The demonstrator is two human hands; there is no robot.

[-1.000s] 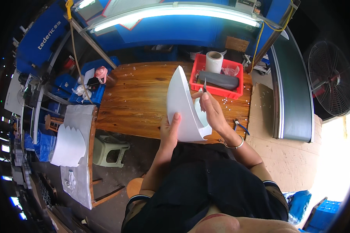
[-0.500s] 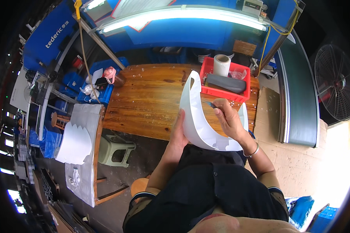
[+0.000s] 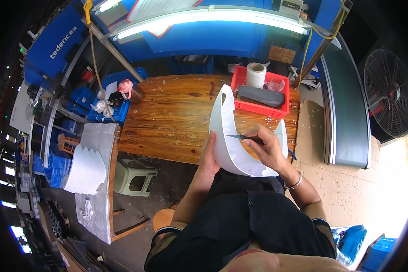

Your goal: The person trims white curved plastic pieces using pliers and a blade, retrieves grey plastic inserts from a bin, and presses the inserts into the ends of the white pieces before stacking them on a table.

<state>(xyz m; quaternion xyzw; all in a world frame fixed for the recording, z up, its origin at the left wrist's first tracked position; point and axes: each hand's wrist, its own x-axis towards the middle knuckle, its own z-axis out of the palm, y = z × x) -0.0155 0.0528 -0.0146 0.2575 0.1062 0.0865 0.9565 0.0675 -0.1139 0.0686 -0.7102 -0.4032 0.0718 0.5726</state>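
Note:
A curved white plastic shell (image 3: pixel 218 119), bent into a deep U with a slot at its tall left end, is held up in front of my body at the near table edge. My left hand (image 3: pixel 208 156) grips its outer left side, thumb against the rim. Between the fingers and thumb of my right hand (image 3: pixel 268 148), inside the curve, is a slim dark-handled trimming knife (image 3: pixel 241 136). Its pointed blade aims left and lies close to the inner left rim; I cannot tell whether it touches. The shell's right arm is partly behind my right hand.
On the wooden table (image 3: pixel 172 113) stands a red crate (image 3: pixel 262 109) with a white roll (image 3: pixel 256 75) and a grey block. White bits lie scattered nearby. A stack of white shells (image 3: pixel 85 170) sits on a padded side table. A conveyor (image 3: pixel 347 109) and a fan are at right.
My right hand has come slightly nearer to me, and the knife now points further left, its blade closer to the shell's left rim. The left hand keeps its hold.

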